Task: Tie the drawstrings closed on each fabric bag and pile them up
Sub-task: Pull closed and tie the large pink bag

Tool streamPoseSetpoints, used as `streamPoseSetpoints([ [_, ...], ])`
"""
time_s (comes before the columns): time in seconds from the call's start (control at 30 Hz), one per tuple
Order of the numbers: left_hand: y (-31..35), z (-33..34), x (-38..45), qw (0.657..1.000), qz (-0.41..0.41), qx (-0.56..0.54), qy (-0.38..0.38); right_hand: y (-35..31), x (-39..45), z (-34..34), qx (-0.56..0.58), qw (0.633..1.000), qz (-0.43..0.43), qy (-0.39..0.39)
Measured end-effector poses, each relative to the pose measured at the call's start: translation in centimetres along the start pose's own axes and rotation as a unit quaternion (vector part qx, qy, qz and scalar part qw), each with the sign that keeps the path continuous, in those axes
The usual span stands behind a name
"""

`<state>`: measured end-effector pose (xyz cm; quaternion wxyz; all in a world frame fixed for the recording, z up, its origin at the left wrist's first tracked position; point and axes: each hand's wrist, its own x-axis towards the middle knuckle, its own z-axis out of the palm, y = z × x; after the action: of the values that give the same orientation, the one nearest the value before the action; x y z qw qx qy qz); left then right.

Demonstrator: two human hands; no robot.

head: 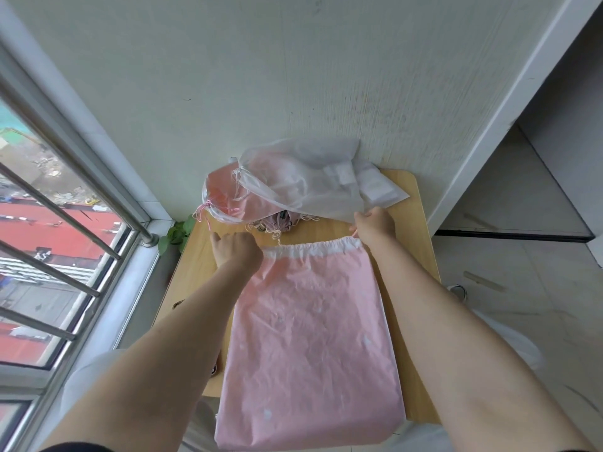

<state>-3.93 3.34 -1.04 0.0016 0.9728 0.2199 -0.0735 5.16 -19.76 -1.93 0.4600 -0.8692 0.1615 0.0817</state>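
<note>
Pink bag [310, 340] lies flat on the worktop [421, 288], bottom end hanging over the near edge, gathered white top hem [313, 249] at the far end. Left hand [236, 251] sits at the hem's left corner, fingers curled over it; what exactly they grip is hidden. Right hand [375, 225] is at the hem's right corner, fingers pinching the drawstring [354, 234] where it exits the hem. Beyond the pink bag, at the worktop's far edge against the wall: pile of bags [287, 187], translucent white one on top, pinkish ones under it, cords loose in front. A green plant [177, 234] sits left of the pile, by the window [58, 223].
</note>
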Motion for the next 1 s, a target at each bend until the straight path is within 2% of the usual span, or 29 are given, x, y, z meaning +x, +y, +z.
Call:
streamPoseSetpoints([
  [0.07,0.1,0.3,0.1,1.0,-0.014,-0.019,-0.01,-0.5,0.0,0.1,0.186,0.981,0.051,-0.025],
  [0.13,-0.1,0.7,0.4,0.998,-0.032,-0.046,-0.018,-0.8,-0.2,-0.1,0.334,0.935,0.103,-0.062],
  [0.2,-0.4,1.2,0.8,0.993,-0.064,-0.102,-0.021,-0.8,-0.5,-0.2,0.38,0.913,0.125,-0.083],
  [0.27,-0.5,1.3,0.9,0.98,-0.089,-0.176,-0.027,-0.8,-0.9,-0.1,0.365,0.918,0.127,-0.086],
  [0.37,0.0,1.2,0.5,0.969,-0.092,-0.227,-0.019,-0.5,-1.3,0.6,0.263,0.958,0.091,-0.068],
  [0.47,-0.3,1.1,0.2,0.976,-0.097,-0.195,-0.011,0.1,-1.5,0.6,0.049,0.999,-0.007,-0.018],
  [0.53,-1.6,1.2,0.4,0.974,-0.114,-0.193,-0.016,0.9,-1.7,-0.4,-0.094,0.994,-0.055,0.029],
  [0.63,-2.6,0.7,1.2,0.954,-0.144,-0.262,-0.01,1.5,-1.8,-1.5,-0.275,0.95,-0.133,0.056],
  [0.7,-1.6,-0.5,1.8,0.905,-0.177,-0.387,0.006,1.1,-1.8,-1.2,-0.35,0.918,-0.186,0.023],
  [0.8,0.6,-2.3,2.6,0.752,-0.217,-0.623,-0.002,0.5,-1.9,-0.6,-0.378,0.901,-0.208,-0.043],
  [0.9,2.2,-3.0,2.9,0.632,-0.199,-0.746,-0.066,0.4,-2.2,-0.1,-0.383,0.9,-0.186,-0.089],
  [1.0,3.9,-3.6,2.1,0.511,-0.171,-0.833,-0.126,0.3,-2.6,0.4,-0.365,0.909,-0.176,-0.098],
])
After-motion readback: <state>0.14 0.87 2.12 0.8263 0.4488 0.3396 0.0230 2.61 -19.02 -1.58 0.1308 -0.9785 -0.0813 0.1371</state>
